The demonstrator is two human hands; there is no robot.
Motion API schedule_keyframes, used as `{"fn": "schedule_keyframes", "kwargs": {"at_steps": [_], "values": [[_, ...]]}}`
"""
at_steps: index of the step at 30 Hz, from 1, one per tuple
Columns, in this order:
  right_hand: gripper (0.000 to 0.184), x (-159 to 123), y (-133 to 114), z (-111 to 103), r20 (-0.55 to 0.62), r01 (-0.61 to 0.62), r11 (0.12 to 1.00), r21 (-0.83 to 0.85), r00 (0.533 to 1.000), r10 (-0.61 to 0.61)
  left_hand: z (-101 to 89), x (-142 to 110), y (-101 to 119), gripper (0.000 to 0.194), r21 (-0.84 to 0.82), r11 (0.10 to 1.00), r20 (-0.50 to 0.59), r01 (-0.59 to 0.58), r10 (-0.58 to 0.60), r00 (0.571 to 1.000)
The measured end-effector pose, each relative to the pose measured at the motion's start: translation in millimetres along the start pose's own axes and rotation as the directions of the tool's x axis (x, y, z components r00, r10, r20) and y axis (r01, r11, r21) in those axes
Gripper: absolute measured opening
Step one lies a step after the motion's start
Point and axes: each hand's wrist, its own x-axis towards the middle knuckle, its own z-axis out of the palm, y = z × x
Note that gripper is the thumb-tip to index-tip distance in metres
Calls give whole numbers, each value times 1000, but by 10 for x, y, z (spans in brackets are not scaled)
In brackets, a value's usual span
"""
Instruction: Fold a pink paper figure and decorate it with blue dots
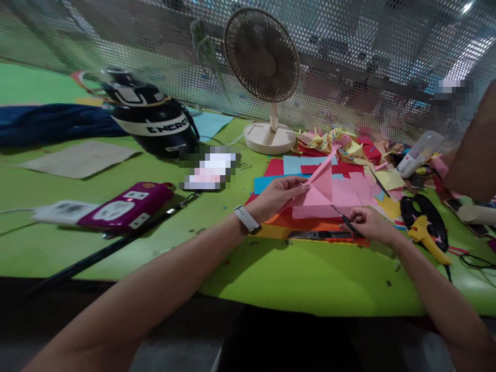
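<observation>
My left hand (pixel 284 192), with a watch on its wrist, pinches a folded piece of pink paper (pixel 321 181) that rises from the paper pile. My right hand (pixel 368 223) is closed around a slim black tool (pixel 350 223) with a thin pointed tip. Its exact kind does not show clearly. The tip points at the lower part of the pink paper, close to it. Below, a utility knife (pixel 323 235) lies on the orange sheets (pixel 289 221) at the pile's front edge. Blue paper (pixel 265 185) and red paper stick out around the pink.
Behind stands a fan (pixel 267 62) before a perforated metal screen. Paper scraps (pixel 329 144) heap beside it. On the right lie a yellow glue gun (pixel 430 238) and a clear bottle (pixel 420 155). Leftward are a phone (pixel 213 170), a purple power strip (pixel 127 206) and a black jug (pixel 158 129).
</observation>
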Motion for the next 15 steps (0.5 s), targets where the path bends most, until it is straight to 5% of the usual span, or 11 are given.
{"fn": "schedule_keyframes", "kwargs": {"at_steps": [4, 7, 10, 15], "values": [[53, 20, -5, -200, -126, 10, 1000, -11, 992, -11, -54, 29, 47, 31, -32, 999, -92, 5, -8, 996], [49, 77, 87, -397, -358, 26, 965, -263, 926, -122, -60, 34, 54, 30, -28, 999, -86, 45, -47, 995], [39, 146, 239, -558, -499, -104, 834, -541, 838, -219, -52, 23, 55, 30, -16, 997, -55, 71, -72, 996], [35, 197, 369, -649, -562, -341, 746, -571, 826, -52, -39, 5, 85, 31, -4, 993, -46, 117, -117, 992]]}}
